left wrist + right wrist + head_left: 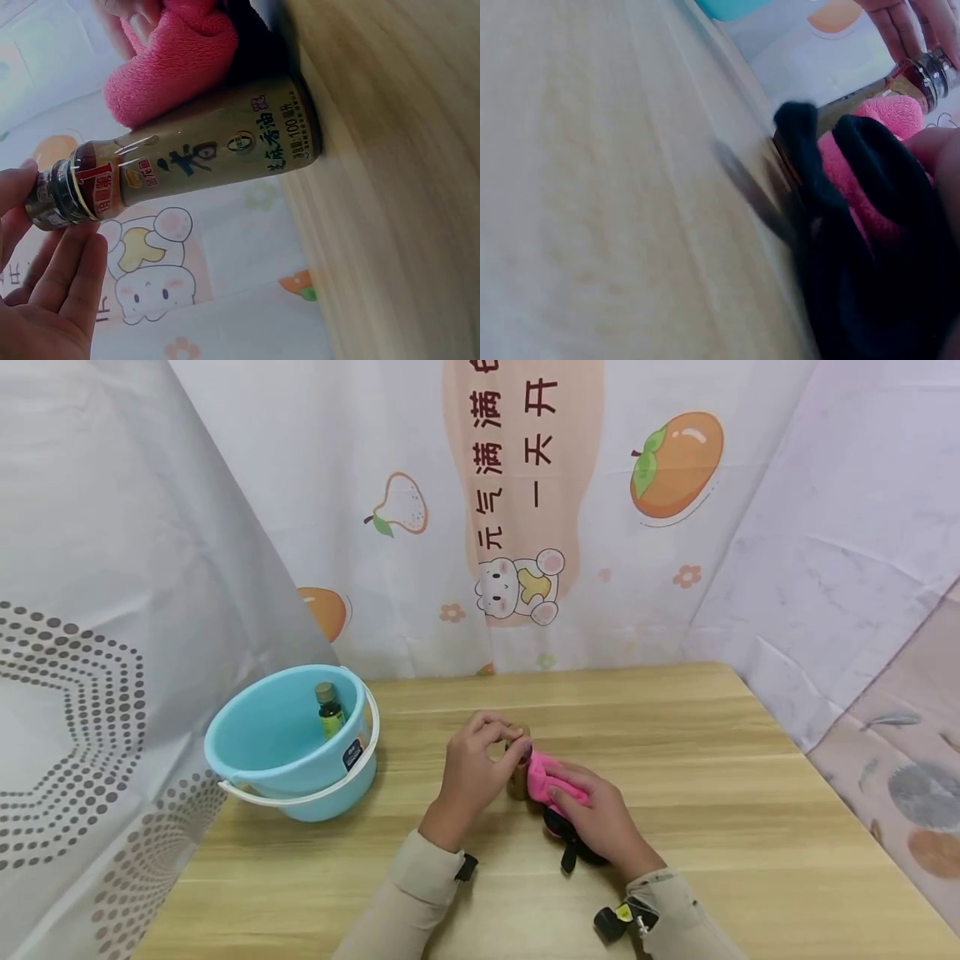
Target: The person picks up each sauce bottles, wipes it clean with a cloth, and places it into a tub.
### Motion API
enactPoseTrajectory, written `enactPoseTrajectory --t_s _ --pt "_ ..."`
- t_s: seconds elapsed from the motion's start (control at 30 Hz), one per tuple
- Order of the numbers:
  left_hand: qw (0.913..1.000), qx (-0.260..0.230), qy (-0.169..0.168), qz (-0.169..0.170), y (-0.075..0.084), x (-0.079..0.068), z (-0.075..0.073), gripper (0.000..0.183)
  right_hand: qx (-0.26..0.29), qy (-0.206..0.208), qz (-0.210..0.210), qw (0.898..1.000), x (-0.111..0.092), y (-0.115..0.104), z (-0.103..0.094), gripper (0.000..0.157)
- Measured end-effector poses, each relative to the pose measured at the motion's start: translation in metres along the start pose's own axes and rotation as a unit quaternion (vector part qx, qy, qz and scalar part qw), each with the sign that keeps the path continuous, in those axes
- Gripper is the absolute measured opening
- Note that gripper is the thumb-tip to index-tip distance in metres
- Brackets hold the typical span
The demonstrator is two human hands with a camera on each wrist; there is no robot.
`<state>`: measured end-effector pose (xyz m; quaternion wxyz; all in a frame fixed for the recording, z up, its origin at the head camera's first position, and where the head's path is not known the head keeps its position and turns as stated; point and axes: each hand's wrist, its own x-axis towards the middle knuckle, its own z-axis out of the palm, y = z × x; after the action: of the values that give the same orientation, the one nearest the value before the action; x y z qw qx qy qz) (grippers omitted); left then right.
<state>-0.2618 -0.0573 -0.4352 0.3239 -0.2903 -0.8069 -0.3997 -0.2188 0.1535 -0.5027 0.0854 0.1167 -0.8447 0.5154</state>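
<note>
Bottle [202, 154]: golden-brown, standing roughly upright on the counter [652, 727], between the two hands, just beside the cloth [172, 64].
Left hand [476, 764]: stretched forward and inward from the near side, raised to the height of the bottle's top, set a little farther forward than the right.
Left fingers [84, 281]: narrow, pinching the cap [52, 196] from opposite sides with the thumb.
Right hand [600, 814]: angled inward from the right, held low beside the bottle.
Right fingers [573, 773]: curled round the cloth, with the thumb laid over the pink part.
Cloth: pink and black, bunched in the right hand, pressed against the bottle's side, drooping in its black part toward the counter.
Sleeves [408, 893]: beige, cuffed at both wrists, just above small dark devices [467, 867].
Bucket [255, 735]: light blue, white-handled, at the left of the counter, well apart from both hands, holding a small dark bottle [330, 712].
</note>
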Motion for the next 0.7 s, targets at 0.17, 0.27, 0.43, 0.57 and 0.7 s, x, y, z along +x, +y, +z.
enactPoseTrajectory --t_s 0.17,0.27,0.43,0.57,0.7 --pt "1.0 0.003 0.002 0.007 -0.0004 0.0002 -0.0009 0.013 0.025 0.02 -0.024 0.999 -0.0009 -0.0009 0.0025 0.031" --pt "1.0 -0.005 -0.004 0.007 -0.0004 0.0015 -0.0009 0.013 0.042 0.027 -0.019 0.999 -0.0005 -0.002 0.002 0.031" --pt "0.9998 -0.014 -0.007 0.013 0.0002 0.0022 -0.0015 0.012 0.076 0.032 -0.026 0.996 -0.0004 -0.0042 0.0014 0.032" --pt "0.9996 -0.023 -0.01 0.014 0.0 0.0022 -0.0013 0.011 0.11 0.049 -0.037 0.992 -0.001 -0.0065 0.0014 0.033" --pt "0.9996 -0.022 -0.012 0.015 -0.0005 0.0019 -0.0005 0.01 0.137 0.063 -0.049 0.987 -0.0022 -0.0084 0.0017 0.034"
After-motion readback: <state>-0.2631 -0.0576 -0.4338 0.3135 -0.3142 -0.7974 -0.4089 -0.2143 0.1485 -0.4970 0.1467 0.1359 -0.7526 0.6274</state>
